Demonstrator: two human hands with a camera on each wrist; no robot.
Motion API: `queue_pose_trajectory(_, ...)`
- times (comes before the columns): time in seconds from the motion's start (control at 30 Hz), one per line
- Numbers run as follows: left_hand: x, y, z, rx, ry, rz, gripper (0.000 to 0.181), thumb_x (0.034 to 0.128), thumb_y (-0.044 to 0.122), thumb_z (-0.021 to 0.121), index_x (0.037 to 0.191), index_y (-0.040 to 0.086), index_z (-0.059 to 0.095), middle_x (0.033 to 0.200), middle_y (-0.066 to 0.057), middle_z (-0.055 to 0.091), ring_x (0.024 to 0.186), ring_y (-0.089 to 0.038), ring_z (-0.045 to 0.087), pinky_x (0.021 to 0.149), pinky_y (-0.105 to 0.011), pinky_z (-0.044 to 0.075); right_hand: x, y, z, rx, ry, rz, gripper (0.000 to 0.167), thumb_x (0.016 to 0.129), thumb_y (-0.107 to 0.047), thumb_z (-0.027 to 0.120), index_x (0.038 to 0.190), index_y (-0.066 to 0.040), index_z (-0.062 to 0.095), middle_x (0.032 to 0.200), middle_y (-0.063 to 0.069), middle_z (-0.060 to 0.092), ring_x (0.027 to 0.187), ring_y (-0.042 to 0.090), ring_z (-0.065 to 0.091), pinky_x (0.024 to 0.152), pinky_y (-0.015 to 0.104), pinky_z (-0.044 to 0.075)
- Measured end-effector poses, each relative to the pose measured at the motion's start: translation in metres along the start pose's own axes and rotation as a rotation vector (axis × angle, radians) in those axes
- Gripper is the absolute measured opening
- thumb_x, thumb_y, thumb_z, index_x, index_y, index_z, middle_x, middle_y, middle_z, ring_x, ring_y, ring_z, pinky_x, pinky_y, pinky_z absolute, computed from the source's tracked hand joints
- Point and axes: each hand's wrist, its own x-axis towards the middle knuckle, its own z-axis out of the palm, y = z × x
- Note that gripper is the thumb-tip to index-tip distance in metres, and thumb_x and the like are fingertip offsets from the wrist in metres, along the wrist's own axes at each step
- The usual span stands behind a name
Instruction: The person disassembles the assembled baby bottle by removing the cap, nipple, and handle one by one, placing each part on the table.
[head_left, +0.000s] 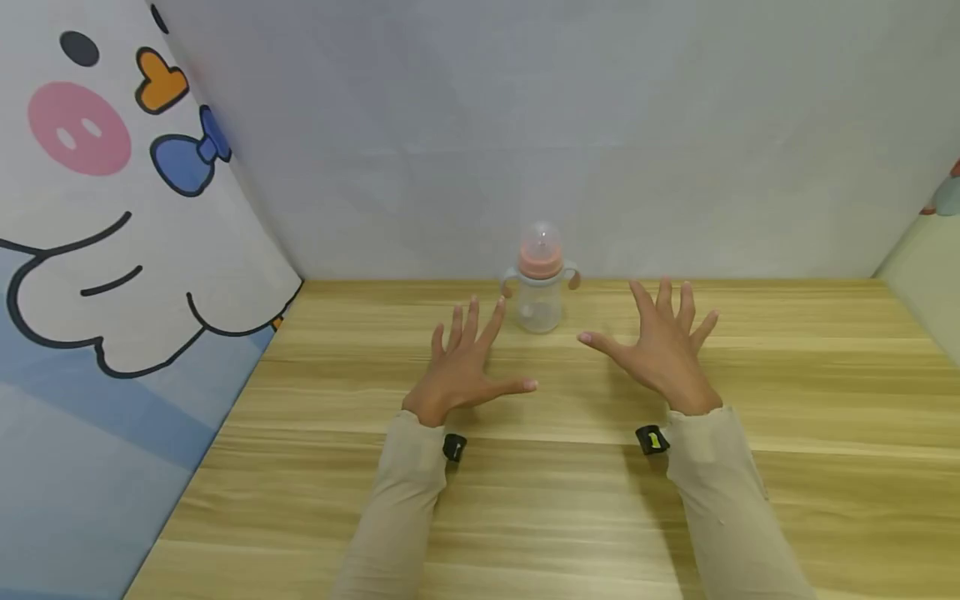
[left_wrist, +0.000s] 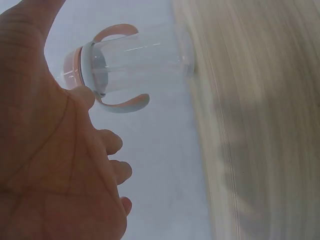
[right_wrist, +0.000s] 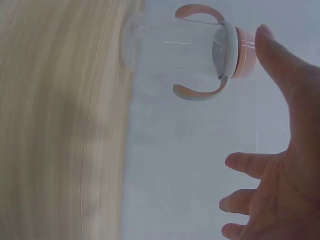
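while a clear plastic baby bottle with a pink collar and two curved handles [head_left: 540, 307] stands upright near the far edge of the pale wood-grain table [head_left: 540, 517], the bare left hand [head_left: 462, 365], fingers spread wide and holding nothing, is near the bottle's left side; the bare right hand [head_left: 662, 350], equally splayed and unoccupied, is to the bottle's right. a whitish wall [head_left: 420, 183] rises behind.

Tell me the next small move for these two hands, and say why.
Probably bring the left hand and right hand inward to the side handles of the bottle: it stands upright on the table, ahead and between them, and both are spread wide, holding nothing.
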Motion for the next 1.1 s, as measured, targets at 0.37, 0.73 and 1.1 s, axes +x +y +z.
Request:
queue_pose_trajectory(0.37,0.002,-0.002,0.002,-0.002,0.038,0.02,0.117,0.0825,0.07,0.068,0.16,0.033,-0.011,0.167,-0.012,-0.026,0.155,-0.034,-0.025,0.123,-0.066,-0.007,0.013,-0.006,0.01,0.091,0.107,-0.047,0.1,0.085,-0.07,0.065,0.157,-0.01,0.032,0.165,0.029,0.015,0.152,0.052,0.003,0.11,0.077,-0.018)
queue_pose_trajectory(0.73,0.004,-0.008,0.002,-0.026,0.057,0.017,0.12,0.083,0.068,0.069,0.161,0.027,-0.012,0.167,-0.011,-0.025,0.156,-0.035,-0.022,0.123,-0.066,-0.005,0.03,-0.023,0.026,0.163,0.203,-0.094,0.091,0.084,-0.063,0.07,0.15,-0.008,0.042,0.163,0.026,0.027,0.148,0.049,0.019,0.113,0.075,-0.012)
queue_pose_trajectory(1.1,0.005,-0.012,0.006,-0.03,0.086,-0.002,0.116,0.0855,0.066,0.067,0.162,0.024,-0.009,0.169,-0.013,-0.015,0.158,-0.037,-0.015,0.124,-0.065,-0.001,0.057,-0.034,0.037,0.302,0.455,-0.198,0.071,0.084,-0.046,0.079,0.136,-0.003,0.056,0.144,0.02,0.057,0.13,0.045,0.048,0.115,0.068,0.006)
